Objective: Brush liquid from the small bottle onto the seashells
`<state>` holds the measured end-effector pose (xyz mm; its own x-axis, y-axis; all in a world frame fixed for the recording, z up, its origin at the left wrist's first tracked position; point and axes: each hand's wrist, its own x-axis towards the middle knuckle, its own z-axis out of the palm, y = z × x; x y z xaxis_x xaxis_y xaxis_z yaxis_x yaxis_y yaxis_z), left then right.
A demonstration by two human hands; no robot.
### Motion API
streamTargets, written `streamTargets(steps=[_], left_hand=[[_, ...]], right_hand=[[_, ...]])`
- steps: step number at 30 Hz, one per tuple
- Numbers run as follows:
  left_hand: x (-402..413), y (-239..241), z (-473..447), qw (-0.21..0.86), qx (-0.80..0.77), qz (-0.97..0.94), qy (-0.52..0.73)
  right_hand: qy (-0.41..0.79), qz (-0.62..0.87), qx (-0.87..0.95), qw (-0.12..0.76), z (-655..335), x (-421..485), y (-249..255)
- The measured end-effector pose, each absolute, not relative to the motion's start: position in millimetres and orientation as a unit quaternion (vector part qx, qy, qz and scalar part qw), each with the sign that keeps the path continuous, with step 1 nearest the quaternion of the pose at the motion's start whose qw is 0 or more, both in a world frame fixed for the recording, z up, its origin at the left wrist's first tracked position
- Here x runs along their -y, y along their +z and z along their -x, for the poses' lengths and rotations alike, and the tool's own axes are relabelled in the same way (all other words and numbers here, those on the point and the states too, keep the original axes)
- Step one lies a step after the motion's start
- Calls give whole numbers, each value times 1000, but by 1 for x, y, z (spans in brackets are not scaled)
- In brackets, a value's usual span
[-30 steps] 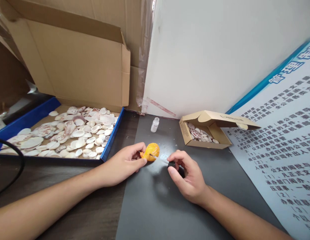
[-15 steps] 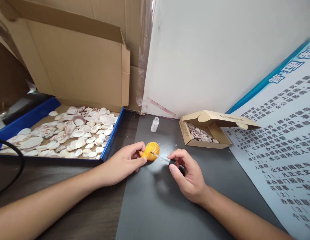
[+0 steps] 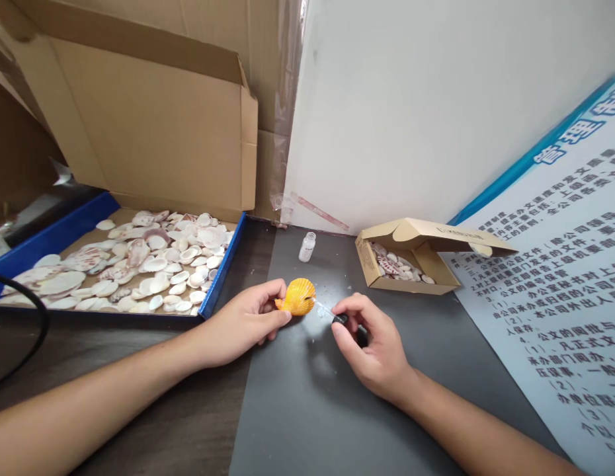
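Observation:
My left hand pinches an orange scallop shell by its narrow hinge end, with the ribbed outer face turned up. In my right hand is a small brush with a black cap handle and a thin pale stem. The brush's tip meets the right edge of the shell; whether it is in contact is hard to make out. Behind both hands a small glass bottle with a white label stands upright and uncapped.
A blue-edged cardboard box full of pale seashells lies open on the left. At the back right is a small cardboard box with more shells. A printed poster covers the right side. Pale specks dot the grey mat.
The brush tip has shifted from the middle of the shell's ribbed face to its right edge. The shell has tilted and risen slightly in my left hand.

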<state>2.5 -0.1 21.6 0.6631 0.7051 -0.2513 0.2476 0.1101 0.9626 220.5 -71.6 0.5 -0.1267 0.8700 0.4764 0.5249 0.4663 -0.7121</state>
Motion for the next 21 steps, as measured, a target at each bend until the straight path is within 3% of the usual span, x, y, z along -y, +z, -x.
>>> streamTargets(steps=[12,21], left_hand=[[0,21,-2,645,-363,-650,174],[0,22,-2,644,-359,-652,175]], right_hand=[[232,438,754,430,-222,73,0],[198,509,694,469,-219,69,0]])
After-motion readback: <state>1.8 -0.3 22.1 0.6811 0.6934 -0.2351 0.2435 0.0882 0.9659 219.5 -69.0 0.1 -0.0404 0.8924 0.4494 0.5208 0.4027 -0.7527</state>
